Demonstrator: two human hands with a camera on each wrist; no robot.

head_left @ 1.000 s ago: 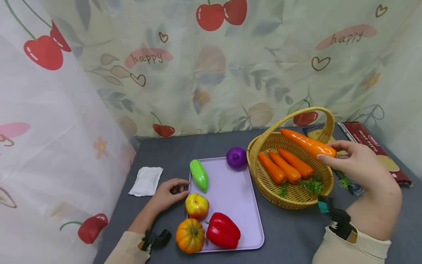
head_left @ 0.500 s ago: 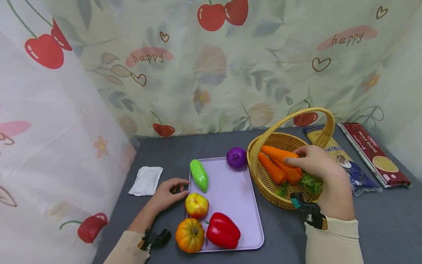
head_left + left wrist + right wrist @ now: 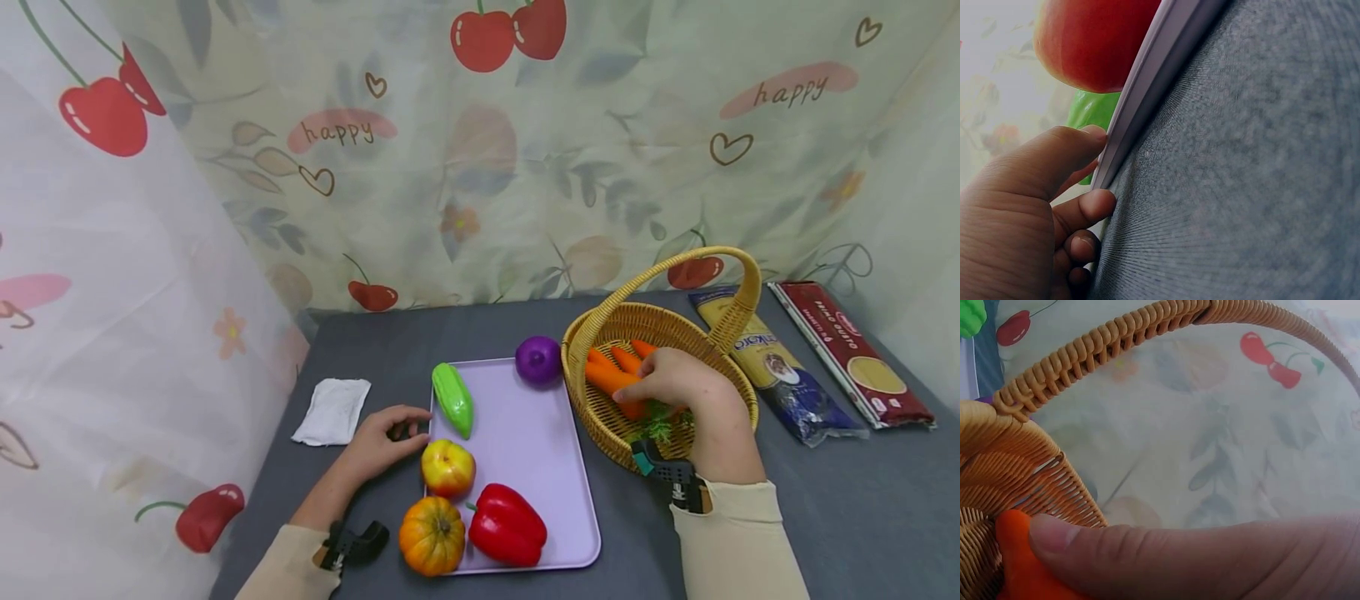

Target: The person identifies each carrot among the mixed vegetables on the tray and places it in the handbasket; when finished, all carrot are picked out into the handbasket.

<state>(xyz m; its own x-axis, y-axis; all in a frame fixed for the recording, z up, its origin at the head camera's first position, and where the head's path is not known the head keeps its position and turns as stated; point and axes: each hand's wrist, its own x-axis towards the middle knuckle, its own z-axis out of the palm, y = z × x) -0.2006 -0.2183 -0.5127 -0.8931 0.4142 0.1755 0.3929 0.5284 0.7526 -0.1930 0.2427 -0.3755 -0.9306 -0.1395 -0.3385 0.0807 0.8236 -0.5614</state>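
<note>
My right hand (image 3: 678,383) is inside the wicker basket (image 3: 738,417), gripping an orange carrot (image 3: 606,377) with green leaves above several other carrots (image 3: 624,358). Its thumb presses the carrot (image 3: 1025,556) in the right wrist view; the other fingers are hidden. At the left edge of the lilac tray (image 3: 525,450), my left hand (image 3: 386,437) rests with loosely bent fingers, thumb touching the rim in the left wrist view. Close to it are a green vegetable (image 3: 453,400) and a yellow-red fruit (image 3: 447,468) on the tray.
A red bell pepper (image 3: 507,525) and an orange pumpkin (image 3: 432,536) are at the tray's near end. A purple round vegetable (image 3: 537,360) sits at its far right corner. Two pasta packs, one blue (image 3: 787,371) and one red (image 3: 851,354), lie right of the basket. A white packet (image 3: 332,412) lies left.
My right hand has brought the carrot from above the basket's right side down and left into the basket, over the other carrots. My left hand has stayed at the tray edge.
</note>
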